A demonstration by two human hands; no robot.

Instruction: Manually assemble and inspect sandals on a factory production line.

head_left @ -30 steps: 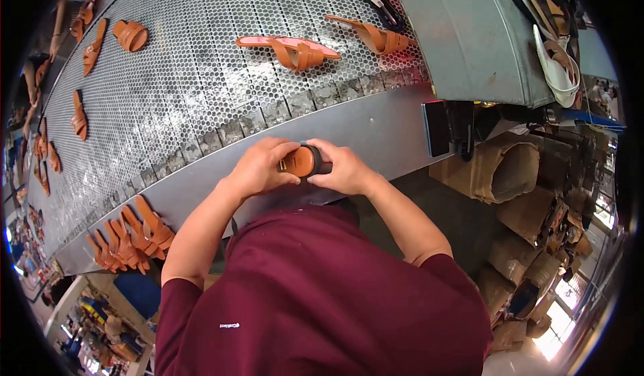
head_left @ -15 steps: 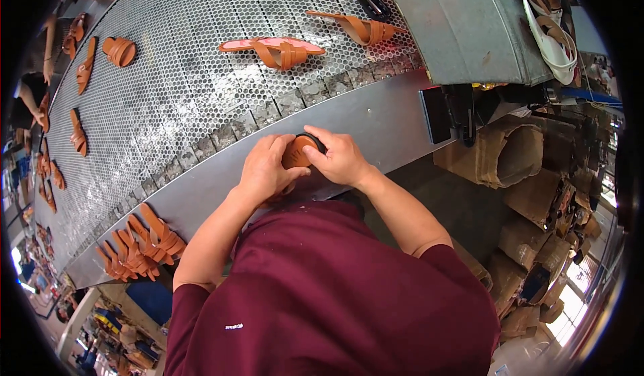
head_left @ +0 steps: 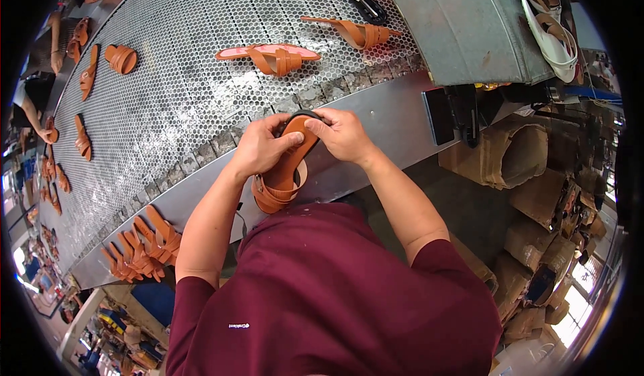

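Both my hands grip a tan strappy sandal (head_left: 287, 165) over the metal ledge in front of me. Its heel end, edged in black, points away from me, and its crossed straps hang close to my shirt. My left hand (head_left: 265, 146) is closed round the left side of the heel, thumb pressed on the insole. On the other side, my right hand (head_left: 341, 136) pinches the heel with its thumb on the insole as well. The fingers under the sole are partly hidden.
Beyond the metal ledge (head_left: 396, 118) runs a mesh conveyor (head_left: 174, 74) carrying tan sandals, including one with a pink insole (head_left: 268, 54). Several sandals (head_left: 144, 245) lean in a row at left. A grey covered housing (head_left: 469, 27) and cardboard boxes (head_left: 500, 151) stand right. Other people's hands (head_left: 47, 133) show far left.
The sandal has tilted, so its insole and straps now show below my hands. My hands have shifted slightly away from me. Sandals on the conveyor have moved a little left and nearer.
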